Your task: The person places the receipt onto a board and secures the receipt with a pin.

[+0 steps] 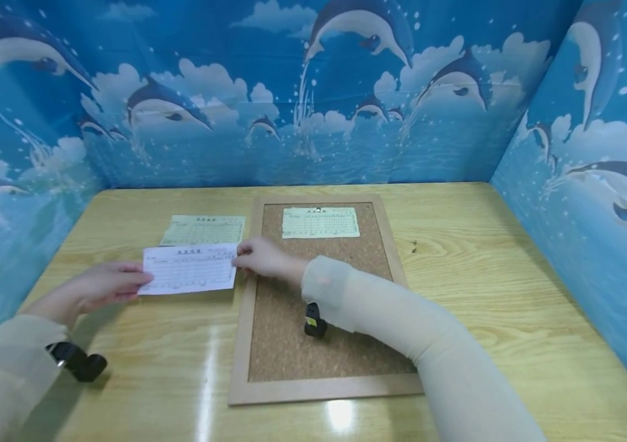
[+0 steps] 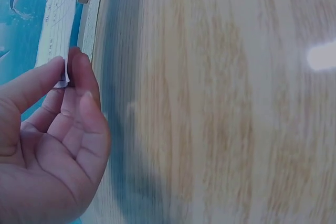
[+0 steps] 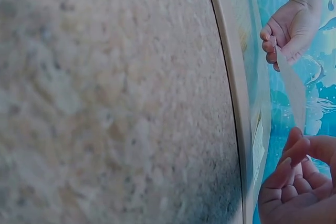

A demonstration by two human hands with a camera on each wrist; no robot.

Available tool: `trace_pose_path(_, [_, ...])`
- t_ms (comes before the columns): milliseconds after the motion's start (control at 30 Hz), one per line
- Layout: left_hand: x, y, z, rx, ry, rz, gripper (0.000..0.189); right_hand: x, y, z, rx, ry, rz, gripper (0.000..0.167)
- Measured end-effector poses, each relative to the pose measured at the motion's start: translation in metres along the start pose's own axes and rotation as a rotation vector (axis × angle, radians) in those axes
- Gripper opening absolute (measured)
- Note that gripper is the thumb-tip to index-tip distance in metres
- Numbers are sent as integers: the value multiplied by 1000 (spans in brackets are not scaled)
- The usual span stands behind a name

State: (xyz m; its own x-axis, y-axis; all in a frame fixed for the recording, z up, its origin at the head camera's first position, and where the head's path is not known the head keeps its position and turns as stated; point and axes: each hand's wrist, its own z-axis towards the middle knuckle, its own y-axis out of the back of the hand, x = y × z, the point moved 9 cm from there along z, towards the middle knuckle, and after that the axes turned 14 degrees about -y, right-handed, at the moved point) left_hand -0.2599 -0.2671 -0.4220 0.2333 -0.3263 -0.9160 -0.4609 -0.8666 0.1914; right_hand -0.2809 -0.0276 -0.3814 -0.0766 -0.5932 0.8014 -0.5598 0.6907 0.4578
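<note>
A white printed form (image 1: 192,270) is held up above the table, left of the corkboard (image 1: 291,353). My left hand (image 1: 109,283) pinches its left edge between thumb and fingers; the left wrist view shows the sheet (image 2: 56,19) nearly edge-on above that hand (image 2: 63,145). At the form's right end, over the board's left frame, my right hand (image 1: 264,256) pinches the edge. From the right wrist, the paper (image 3: 293,85) stretches between both hands. A pale green printed form (image 1: 203,228) lies on the table behind, partly covered. Another green form (image 1: 321,224) is on the corkboard's upper part.
A small pin (image 1: 318,210) sits at the top of the form on the board. Two tiny dark items (image 1: 415,247) lie on the wooden table (image 1: 512,294) right of the board. Dolphin-printed cloth (image 1: 225,147) walls the back and sides.
</note>
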Motion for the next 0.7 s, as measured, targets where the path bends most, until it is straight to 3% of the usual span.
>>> trace_pose_path(200, [-6,-4,-1,40,-21,-14,27,-2,6,-4,-13,-29,39,20])
trace_pose_path(700, [-6,-4,-5,21,-24,7,33,-8,9,-4,-51,-75,108,13])
